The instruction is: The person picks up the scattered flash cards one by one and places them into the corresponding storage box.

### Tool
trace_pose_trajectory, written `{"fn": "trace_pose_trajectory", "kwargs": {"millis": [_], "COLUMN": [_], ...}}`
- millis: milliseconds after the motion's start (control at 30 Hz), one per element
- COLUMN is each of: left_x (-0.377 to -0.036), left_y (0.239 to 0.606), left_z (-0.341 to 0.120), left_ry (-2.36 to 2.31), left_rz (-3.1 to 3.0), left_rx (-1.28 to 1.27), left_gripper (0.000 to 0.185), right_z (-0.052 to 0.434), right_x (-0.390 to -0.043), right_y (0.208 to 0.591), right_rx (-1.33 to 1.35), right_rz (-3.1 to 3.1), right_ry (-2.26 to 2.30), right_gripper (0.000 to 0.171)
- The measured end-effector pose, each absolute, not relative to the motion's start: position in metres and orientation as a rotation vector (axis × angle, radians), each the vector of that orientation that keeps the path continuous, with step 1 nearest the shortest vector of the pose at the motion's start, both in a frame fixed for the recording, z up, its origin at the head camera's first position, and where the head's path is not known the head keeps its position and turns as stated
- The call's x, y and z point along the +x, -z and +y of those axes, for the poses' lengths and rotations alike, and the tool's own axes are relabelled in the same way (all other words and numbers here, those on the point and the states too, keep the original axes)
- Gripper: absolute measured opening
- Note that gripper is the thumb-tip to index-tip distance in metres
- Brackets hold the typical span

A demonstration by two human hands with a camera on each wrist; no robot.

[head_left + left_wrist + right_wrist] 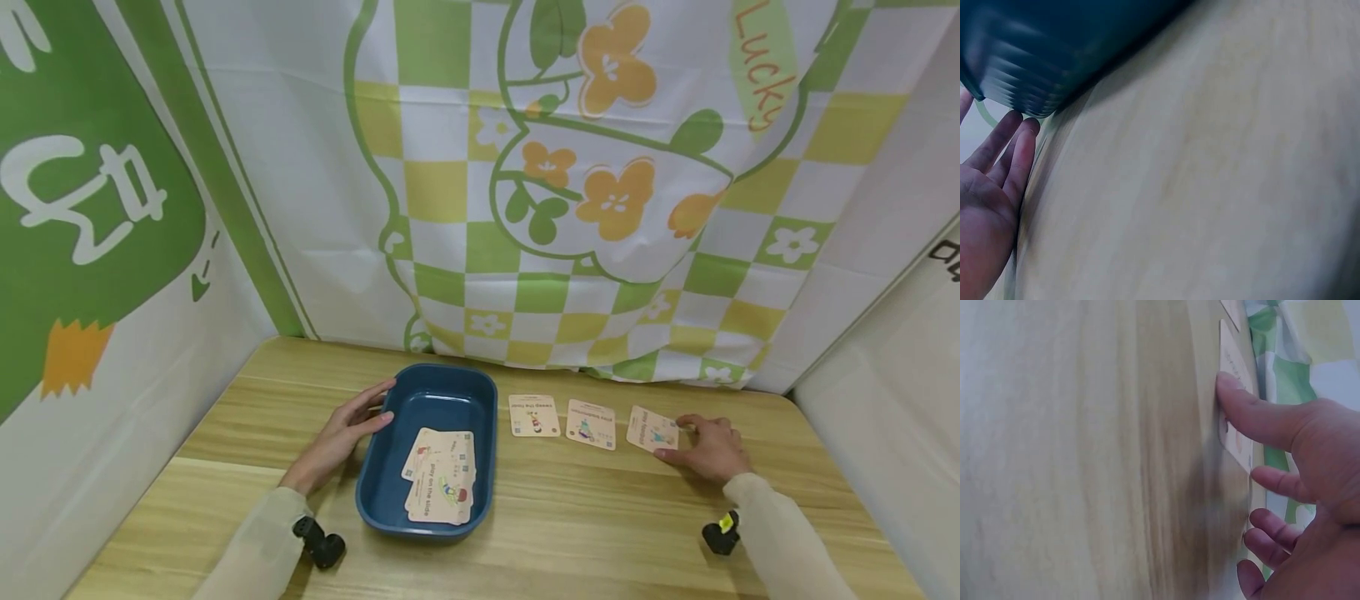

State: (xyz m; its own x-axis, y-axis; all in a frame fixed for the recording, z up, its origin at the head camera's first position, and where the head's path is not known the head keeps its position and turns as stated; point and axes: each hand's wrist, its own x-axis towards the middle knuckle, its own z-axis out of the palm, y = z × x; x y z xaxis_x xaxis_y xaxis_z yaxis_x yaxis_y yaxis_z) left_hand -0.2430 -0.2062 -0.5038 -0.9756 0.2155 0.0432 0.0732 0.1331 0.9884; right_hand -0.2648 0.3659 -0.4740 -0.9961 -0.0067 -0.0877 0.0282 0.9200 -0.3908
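Note:
My left hand (347, 427) rests at the left rim of a dark blue tray (367, 487). In the left wrist view its extended fingers (1021, 159) touch the tray's outer wall. Inside lie several overlapping picture cards (450, 496), the top one reading "play on the slide". My right hand (708, 450) pinches the "play football" card (647, 429) by its edges, thumb on the near side, index finger at the far corner. That card lies flat on the table. To its left lie a "play badminton" card (591, 423) and a "sweep the floor" card (534, 415).
The wooden table (600, 525) ends at the back against a hanging cloth (555, 308) with green and yellow checks and flowers. White printed cloth panels stand to the left and right. A small black device hangs at each wrist.

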Motion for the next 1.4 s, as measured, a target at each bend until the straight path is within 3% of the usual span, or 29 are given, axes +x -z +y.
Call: {"fn": "trace_pose_trajectory", "kwargs": {"millis": [433, 667, 767, 900, 1133, 1400], "left_x": [-0.245, -0.246, -0.246, -0.246, -0.245, -0.243], "left_y": [0.505, 0.506, 0.507, 0.507, 0.506, 0.505], "left_z": [-0.207, -0.206, -0.207, -0.207, -0.207, -0.207], "left_ry": [-1.971, -1.966, -1.965, -1.963, -1.968, -1.975], "left_rz": [2.283, 2.282, 2.284, 2.281, 2.283, 2.284], "left_rx": [0.272, 0.250, 0.248, 0.250, 0.267, 0.294], "left_gripper": [0.060, 0.058, 0.058, 0.059, 0.059, 0.059], "right_z": [0.366, 0.368, 0.369, 0.370, 0.369, 0.367], "right_x": [-0.269, -0.267, -0.265, -0.263, -0.256, -0.248], "right_y": [0.469, 0.473, 0.475, 0.475, 0.473, 0.473], "right_rx": [0.065, 0.074, 0.055, 0.064, 0.088, 0.126], "right_rz": [2.928, 2.899, 2.859, 2.825, 2.867, 2.876], "right_ry": [0.685, 0.918, 1.022, 1.085, 1.095, 1.135], "right_gripper": [0.097, 0.050, 0.044, 0.046, 0.067, 0.055]}}
